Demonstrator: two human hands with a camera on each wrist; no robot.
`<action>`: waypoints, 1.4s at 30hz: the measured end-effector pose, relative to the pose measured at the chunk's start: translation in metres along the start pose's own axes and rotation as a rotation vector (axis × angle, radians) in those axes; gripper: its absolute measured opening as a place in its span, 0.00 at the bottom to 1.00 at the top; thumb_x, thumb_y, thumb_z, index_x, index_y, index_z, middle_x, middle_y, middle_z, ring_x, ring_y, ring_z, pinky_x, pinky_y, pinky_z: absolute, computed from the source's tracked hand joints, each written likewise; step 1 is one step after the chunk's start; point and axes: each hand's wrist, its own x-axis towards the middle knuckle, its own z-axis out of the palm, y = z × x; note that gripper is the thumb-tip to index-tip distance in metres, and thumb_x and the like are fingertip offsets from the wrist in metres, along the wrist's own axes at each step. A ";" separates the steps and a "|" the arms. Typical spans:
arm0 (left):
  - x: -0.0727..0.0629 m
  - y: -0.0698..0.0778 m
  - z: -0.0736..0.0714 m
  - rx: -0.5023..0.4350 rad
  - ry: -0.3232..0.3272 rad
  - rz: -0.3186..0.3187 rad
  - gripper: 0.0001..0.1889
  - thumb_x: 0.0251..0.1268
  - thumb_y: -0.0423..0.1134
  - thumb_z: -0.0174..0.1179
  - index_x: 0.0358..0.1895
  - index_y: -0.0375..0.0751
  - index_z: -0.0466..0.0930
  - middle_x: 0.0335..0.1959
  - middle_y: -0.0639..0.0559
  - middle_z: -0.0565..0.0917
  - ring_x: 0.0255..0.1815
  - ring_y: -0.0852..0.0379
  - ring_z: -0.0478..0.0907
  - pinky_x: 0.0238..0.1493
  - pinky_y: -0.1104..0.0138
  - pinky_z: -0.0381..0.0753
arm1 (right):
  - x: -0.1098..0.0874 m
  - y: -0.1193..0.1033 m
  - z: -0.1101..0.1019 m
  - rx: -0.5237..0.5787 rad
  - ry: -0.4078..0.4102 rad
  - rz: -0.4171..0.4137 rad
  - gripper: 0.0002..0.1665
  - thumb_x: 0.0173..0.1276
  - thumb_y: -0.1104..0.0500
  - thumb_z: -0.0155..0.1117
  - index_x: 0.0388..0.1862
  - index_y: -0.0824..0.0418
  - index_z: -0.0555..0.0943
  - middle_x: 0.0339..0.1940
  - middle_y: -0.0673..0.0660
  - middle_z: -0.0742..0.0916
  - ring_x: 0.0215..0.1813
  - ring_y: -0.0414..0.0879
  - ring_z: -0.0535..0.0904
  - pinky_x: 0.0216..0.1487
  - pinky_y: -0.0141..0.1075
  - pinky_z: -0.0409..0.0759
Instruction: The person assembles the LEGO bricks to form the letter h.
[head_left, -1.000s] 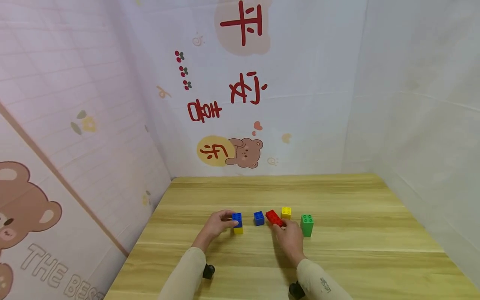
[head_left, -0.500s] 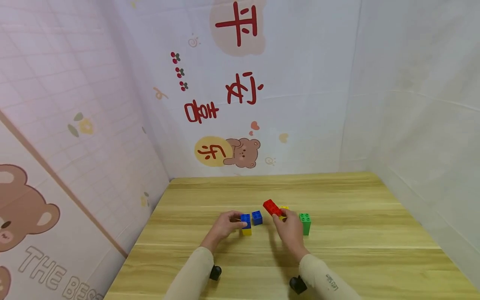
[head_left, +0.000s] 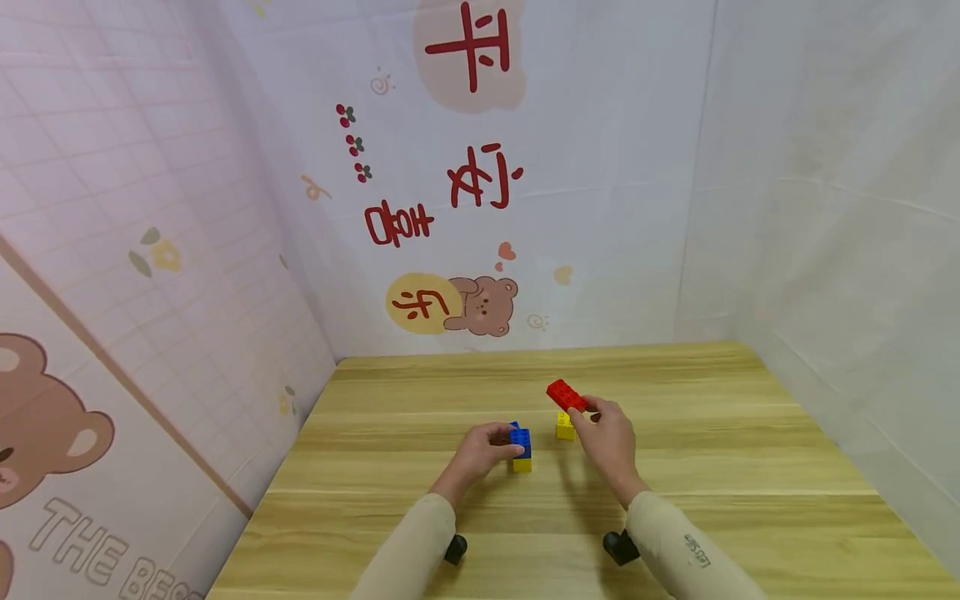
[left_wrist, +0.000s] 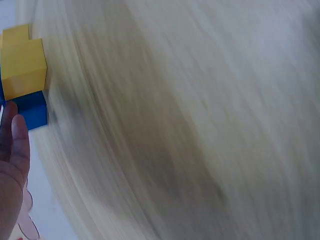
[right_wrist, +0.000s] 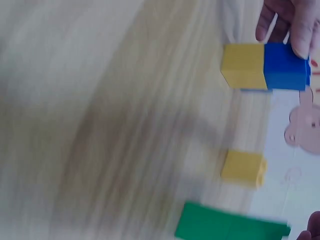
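My left hand (head_left: 480, 454) grips a stack of two toy building bricks, a blue brick (head_left: 521, 440) on top of a yellow brick (head_left: 522, 466). Right behind that stack, a second blue brick (head_left: 514, 426) is mostly hidden. In my right hand (head_left: 609, 442), thumb and fingers pinch one end of a long red brick (head_left: 566, 396), held tilted above the table. Below the red brick stands a small yellow brick (head_left: 566, 428). A tall green brick (right_wrist: 230, 223) shows low in the right wrist view; the right hand hides it in the head view.
The bricks are on a wood-grain table (head_left: 420, 392). A printed white cloth (head_left: 600, 208) hangs behind it and along both sides. Black wrist mounts (head_left: 621, 547) stick out below the sleeves.
The left hand has carried the blue-and-yellow stack to the right, in front of the loose blue brick. The right hand has lifted the red brick off the table and shifted it right.
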 end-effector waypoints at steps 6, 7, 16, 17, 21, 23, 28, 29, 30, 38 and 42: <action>0.007 0.006 0.018 0.026 0.001 0.025 0.20 0.63 0.43 0.70 0.56 0.41 0.83 0.46 0.53 0.85 0.47 0.56 0.79 0.54 0.58 0.79 | 0.016 0.011 -0.027 -0.014 -0.042 0.015 0.26 0.70 0.52 0.66 0.60 0.67 0.80 0.49 0.65 0.83 0.47 0.55 0.76 0.39 0.40 0.74; 0.008 0.008 0.021 0.032 -0.001 0.031 0.19 0.63 0.43 0.69 0.55 0.41 0.83 0.45 0.54 0.85 0.46 0.57 0.79 0.53 0.59 0.79 | 0.019 0.012 -0.031 -0.014 -0.060 0.019 0.26 0.70 0.51 0.66 0.61 0.67 0.80 0.50 0.65 0.83 0.48 0.56 0.76 0.39 0.40 0.74; 0.014 0.019 0.042 0.059 -0.011 0.053 0.19 0.63 0.44 0.69 0.55 0.42 0.83 0.43 0.57 0.83 0.44 0.58 0.78 0.49 0.62 0.80 | 0.034 0.034 -0.060 -0.002 -0.273 -0.015 0.30 0.72 0.48 0.64 0.64 0.67 0.77 0.56 0.66 0.81 0.55 0.58 0.75 0.44 0.42 0.78; 0.014 0.020 0.044 0.061 -0.010 0.054 0.19 0.63 0.44 0.69 0.56 0.42 0.83 0.43 0.57 0.83 0.44 0.58 0.78 0.49 0.62 0.81 | 0.035 0.035 -0.062 -0.005 -0.289 -0.024 0.30 0.72 0.48 0.64 0.64 0.67 0.77 0.56 0.65 0.82 0.54 0.58 0.76 0.44 0.42 0.78; 0.016 0.024 0.053 0.060 -0.012 0.046 0.20 0.63 0.44 0.69 0.57 0.43 0.83 0.43 0.58 0.84 0.44 0.58 0.79 0.47 0.63 0.81 | 0.038 0.039 -0.068 -0.012 -0.360 -0.052 0.28 0.70 0.50 0.66 0.61 0.66 0.79 0.52 0.63 0.84 0.53 0.59 0.77 0.43 0.43 0.79; 0.016 0.027 0.056 0.060 -0.017 0.042 0.21 0.63 0.44 0.69 0.58 0.43 0.82 0.44 0.58 0.84 0.45 0.58 0.79 0.48 0.62 0.81 | 0.038 0.040 -0.069 -0.017 -0.396 -0.053 0.27 0.69 0.50 0.67 0.61 0.66 0.80 0.52 0.62 0.84 0.54 0.58 0.77 0.44 0.43 0.79; 0.017 0.030 0.064 0.066 -0.026 0.041 0.22 0.62 0.41 0.70 0.59 0.42 0.81 0.45 0.57 0.84 0.47 0.57 0.79 0.50 0.61 0.81 | 0.037 0.041 -0.072 -0.021 -0.473 -0.072 0.27 0.69 0.51 0.67 0.60 0.66 0.80 0.53 0.61 0.84 0.54 0.57 0.77 0.46 0.44 0.80; 0.018 0.030 0.065 0.064 -0.027 0.039 0.22 0.62 0.41 0.70 0.59 0.42 0.81 0.45 0.57 0.84 0.47 0.56 0.79 0.50 0.61 0.81 | 0.037 0.040 -0.072 -0.014 -0.483 -0.075 0.27 0.69 0.51 0.67 0.60 0.66 0.80 0.53 0.61 0.84 0.54 0.57 0.77 0.46 0.44 0.80; 0.018 0.030 0.066 0.064 -0.028 0.043 0.21 0.62 0.40 0.70 0.59 0.42 0.81 0.45 0.56 0.84 0.47 0.56 0.79 0.50 0.61 0.81 | 0.037 0.040 -0.072 -0.007 -0.494 -0.075 0.26 0.69 0.51 0.67 0.60 0.66 0.80 0.52 0.61 0.84 0.53 0.57 0.77 0.46 0.45 0.80; 0.021 0.034 0.073 0.036 -0.047 0.063 0.18 0.62 0.38 0.70 0.55 0.40 0.83 0.45 0.56 0.85 0.44 0.57 0.80 0.47 0.63 0.82 | 0.035 0.039 -0.072 0.035 -0.578 -0.090 0.24 0.70 0.56 0.67 0.60 0.67 0.80 0.56 0.62 0.82 0.54 0.56 0.76 0.48 0.46 0.80; 0.022 0.035 0.075 0.022 -0.054 0.059 0.16 0.62 0.38 0.70 0.53 0.42 0.84 0.44 0.58 0.85 0.44 0.57 0.79 0.48 0.63 0.81 | 0.035 0.038 -0.073 0.025 -0.590 -0.100 0.23 0.69 0.57 0.67 0.59 0.66 0.81 0.56 0.62 0.82 0.55 0.57 0.75 0.48 0.48 0.80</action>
